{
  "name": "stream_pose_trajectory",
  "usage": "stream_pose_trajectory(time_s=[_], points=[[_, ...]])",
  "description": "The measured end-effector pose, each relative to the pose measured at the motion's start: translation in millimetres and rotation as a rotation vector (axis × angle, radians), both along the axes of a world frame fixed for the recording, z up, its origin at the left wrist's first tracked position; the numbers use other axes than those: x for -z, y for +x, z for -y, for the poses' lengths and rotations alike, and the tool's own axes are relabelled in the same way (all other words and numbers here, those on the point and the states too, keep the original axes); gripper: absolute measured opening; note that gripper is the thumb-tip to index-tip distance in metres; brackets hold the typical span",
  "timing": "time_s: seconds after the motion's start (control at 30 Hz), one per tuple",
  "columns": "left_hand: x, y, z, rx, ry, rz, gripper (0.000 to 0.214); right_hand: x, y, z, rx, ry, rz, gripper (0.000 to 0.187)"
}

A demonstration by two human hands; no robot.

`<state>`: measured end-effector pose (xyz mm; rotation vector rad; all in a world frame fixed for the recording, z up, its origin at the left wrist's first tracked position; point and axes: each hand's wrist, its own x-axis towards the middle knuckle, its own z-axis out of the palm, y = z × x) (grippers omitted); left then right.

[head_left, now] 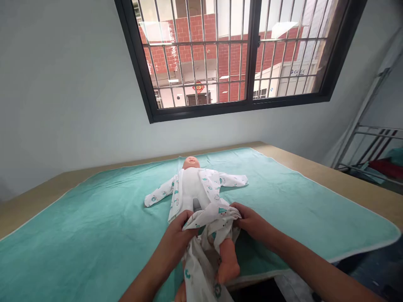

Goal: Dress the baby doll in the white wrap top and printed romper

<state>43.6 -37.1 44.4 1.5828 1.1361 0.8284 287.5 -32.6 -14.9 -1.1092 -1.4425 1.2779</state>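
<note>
A baby doll [192, 184] lies on its back on a teal mat [94, 222], head toward the window. It wears an open white patterned top with both sleeves spread out. White patterned trousers [214, 216] are bunched around its thighs, and one bare leg [227, 256] sticks out toward me. My left hand [176, 234] is closed on the left side of the trousers' waistband. My right hand [250, 220] grips the right side of the same bunched cloth.
The mat covers a tan table [346, 180] that stands against a white wall. A barred window [233, 54] is above it. A metal bed frame [368, 142] with coloured items stands at the right.
</note>
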Motion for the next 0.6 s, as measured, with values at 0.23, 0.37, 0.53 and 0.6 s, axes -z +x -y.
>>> stream_pose_trajectory(time_s=[0.23,0.37,0.53,0.6], points=[[-17.8,-35.1,2.8,0.15,-0.326,0.334,0.027,4.4,4.0,-7.9,0.069,0.15,0.289,0.023],[-10.8,-48.8,-11.0,0.102,-0.307,0.391,0.032,11.0,5.3,-14.5,0.057,0.15,0.298,0.026],[13.9,-40.0,-21.4,0.053,-0.232,0.372,0.031,10.5,4.9,-12.5,-0.009,0.201,0.311,0.03],[21.3,-33.5,-21.2,0.024,-0.177,0.328,0.034,4.3,4.0,-8.4,-0.044,0.205,0.313,0.03]])
